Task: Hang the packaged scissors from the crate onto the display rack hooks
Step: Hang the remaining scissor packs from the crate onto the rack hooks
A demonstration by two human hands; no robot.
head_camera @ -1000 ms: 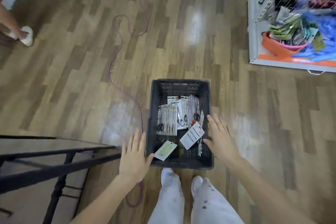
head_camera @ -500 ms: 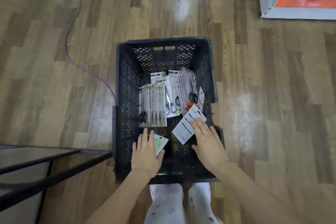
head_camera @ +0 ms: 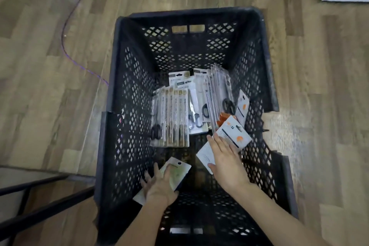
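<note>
Inside the crate [head_camera: 127, 106], left hand [head_camera: 159, 185] lies flat on a green card [head_camera: 179, 171]; right hand [head_camera: 225, 162], fingers straight, seemingly presses a white card [head_camera: 233, 134]

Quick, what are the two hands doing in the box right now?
Left hand: open, fingers spread on a pale green card.
Right hand: open, flat on a white card.

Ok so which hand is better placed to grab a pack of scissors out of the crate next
Probably the right hand. Its fingers lie flat on a white pack, just short of the scissor packs. The left hand sits nearer the person, on a pale green card.
</note>
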